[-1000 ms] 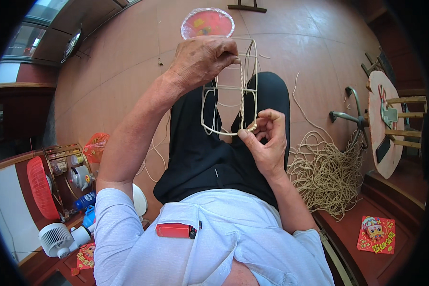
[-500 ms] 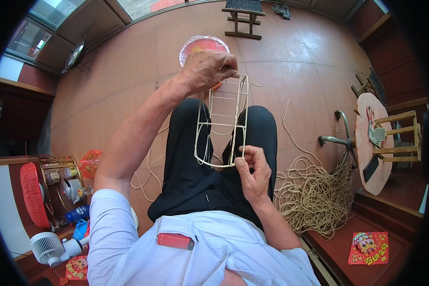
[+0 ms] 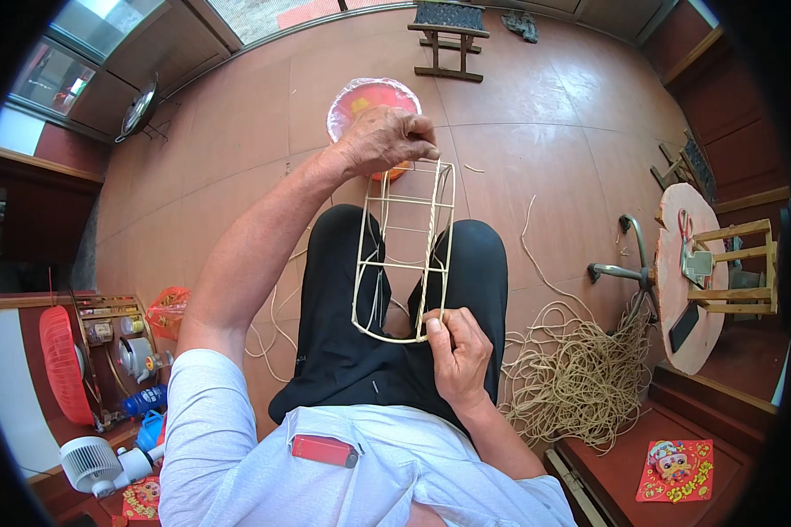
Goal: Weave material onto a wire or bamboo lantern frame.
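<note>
Above our knees (image 3: pixel 476 255), we hold the pale frame (image 3: pixel 395 264), left hand (image 3: pixel 387 139) pinched at the top of its twisted strand (image 3: pixel 431 220), right hand (image 3: pixel 461 351) clamped at the lower end. We seem to be tightening the twist; the next move calls for 2 firm grips.

The right hand (image 3: pixel 460 358) is no longer loosely spread: its fingers now curl inward, thumb against the near corner of a pale openwork frame (image 3: pixel 402 263). The left hand (image 3: pixel 388 139), earlier reaching over the frame, now has its fingertips at the far end. Well beyond those fingers, a dark stool (image 3: pixel 449 30), first only partly visible, now shows its seat.
</note>
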The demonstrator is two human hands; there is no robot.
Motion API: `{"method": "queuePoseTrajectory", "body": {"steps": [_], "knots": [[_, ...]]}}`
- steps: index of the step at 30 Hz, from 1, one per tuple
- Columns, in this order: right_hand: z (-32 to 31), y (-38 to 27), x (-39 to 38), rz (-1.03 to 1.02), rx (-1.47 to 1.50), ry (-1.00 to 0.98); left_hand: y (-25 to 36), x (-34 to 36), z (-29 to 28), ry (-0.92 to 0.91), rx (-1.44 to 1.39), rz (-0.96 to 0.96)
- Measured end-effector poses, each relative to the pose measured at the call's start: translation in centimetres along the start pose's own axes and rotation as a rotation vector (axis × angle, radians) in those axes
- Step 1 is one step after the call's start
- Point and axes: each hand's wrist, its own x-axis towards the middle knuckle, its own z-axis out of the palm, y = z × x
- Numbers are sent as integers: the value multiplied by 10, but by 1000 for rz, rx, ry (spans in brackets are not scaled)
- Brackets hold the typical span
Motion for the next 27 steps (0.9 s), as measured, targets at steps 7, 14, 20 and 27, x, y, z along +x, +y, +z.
{"method": "queuePoseTrajectory", "body": {"steps": [7, 14, 20, 27], "knots": [[-7, 2, -6, 29, -6, -41, -13, 9, 3, -143, -152, -82], [-9, 6, -11, 35, -23, -98, -38, 25, 13, -275, -247, -159], [-13, 7, -9, 18, -6, -137, -76, 37, 38, -348, -380, -229], [-15, 7, -8, 48, 37, -159, -120, 43, 70, -480, -702, -399]]}}
